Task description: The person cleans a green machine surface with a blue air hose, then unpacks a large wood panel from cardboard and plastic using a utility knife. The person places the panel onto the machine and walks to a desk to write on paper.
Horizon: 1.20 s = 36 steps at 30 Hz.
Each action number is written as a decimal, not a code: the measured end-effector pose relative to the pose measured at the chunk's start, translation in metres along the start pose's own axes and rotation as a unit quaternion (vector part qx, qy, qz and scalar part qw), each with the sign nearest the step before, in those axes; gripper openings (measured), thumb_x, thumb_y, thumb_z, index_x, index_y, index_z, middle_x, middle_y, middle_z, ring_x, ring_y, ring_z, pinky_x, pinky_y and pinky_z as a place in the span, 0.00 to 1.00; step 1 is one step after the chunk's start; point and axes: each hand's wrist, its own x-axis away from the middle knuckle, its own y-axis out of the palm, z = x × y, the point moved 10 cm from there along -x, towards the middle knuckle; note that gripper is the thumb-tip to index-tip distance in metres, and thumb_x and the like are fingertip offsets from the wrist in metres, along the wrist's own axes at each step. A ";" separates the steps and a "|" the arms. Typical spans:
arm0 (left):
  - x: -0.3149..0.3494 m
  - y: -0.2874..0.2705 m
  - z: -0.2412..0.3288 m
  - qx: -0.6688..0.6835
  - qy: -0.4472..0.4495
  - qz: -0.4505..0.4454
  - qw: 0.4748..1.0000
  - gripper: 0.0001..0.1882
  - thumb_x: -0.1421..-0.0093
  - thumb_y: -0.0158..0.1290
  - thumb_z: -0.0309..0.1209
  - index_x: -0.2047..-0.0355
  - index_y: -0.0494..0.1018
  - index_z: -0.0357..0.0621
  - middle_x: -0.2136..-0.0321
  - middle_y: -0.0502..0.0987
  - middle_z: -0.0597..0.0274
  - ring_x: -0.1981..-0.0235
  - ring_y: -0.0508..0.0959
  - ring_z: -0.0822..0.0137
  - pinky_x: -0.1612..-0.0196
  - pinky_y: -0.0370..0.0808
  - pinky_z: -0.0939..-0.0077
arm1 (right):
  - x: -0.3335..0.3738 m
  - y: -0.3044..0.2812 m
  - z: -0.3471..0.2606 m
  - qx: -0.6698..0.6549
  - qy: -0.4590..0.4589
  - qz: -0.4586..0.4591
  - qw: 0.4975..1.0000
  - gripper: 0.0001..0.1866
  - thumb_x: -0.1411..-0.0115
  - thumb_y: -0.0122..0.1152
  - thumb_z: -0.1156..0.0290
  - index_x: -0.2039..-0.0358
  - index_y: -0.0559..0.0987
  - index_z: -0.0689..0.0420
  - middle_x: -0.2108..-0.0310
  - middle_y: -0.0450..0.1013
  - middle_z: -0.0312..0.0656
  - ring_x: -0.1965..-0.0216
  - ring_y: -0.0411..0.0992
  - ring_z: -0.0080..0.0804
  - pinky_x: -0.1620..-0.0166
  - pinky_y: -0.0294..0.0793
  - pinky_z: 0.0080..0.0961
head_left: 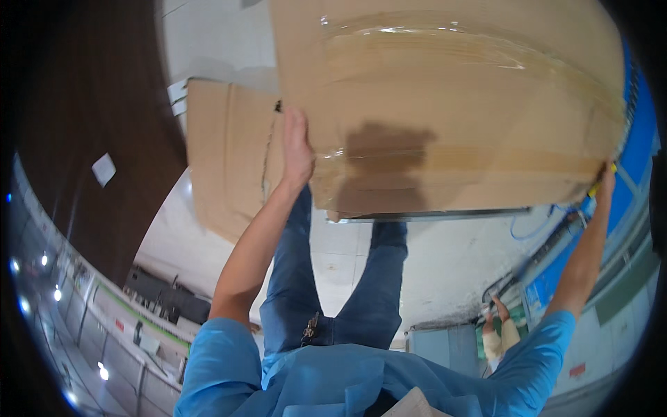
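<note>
My L hand [299, 149] grips L edge of 1 box [472, 104]; my R hand [606, 184] grips its lower R edge, fingers partly hidden. It's held up over floor [333, 267], w/ 2 tape bands [486, 160] across. 1 cardboard pc [233, 153] to L, 1 white paper [104, 170] further L.

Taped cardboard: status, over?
Left grip at left edge, right grip at right. Taped cardboard between them. More cardboard by left grip, possibly in the way.
</note>
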 end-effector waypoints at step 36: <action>-0.073 -0.163 0.065 0.446 -0.141 -0.159 0.870 0.16 0.43 0.66 0.36 0.64 0.74 0.38 0.68 0.79 0.61 0.67 0.78 0.72 0.63 0.74 0.75 | 0.708 0.475 -0.290 0.303 -0.372 -0.277 0.833 0.15 0.30 0.55 0.62 0.51 0.72 0.59 0.74 0.67 0.34 0.74 0.66 0.19 0.71 0.66 0.19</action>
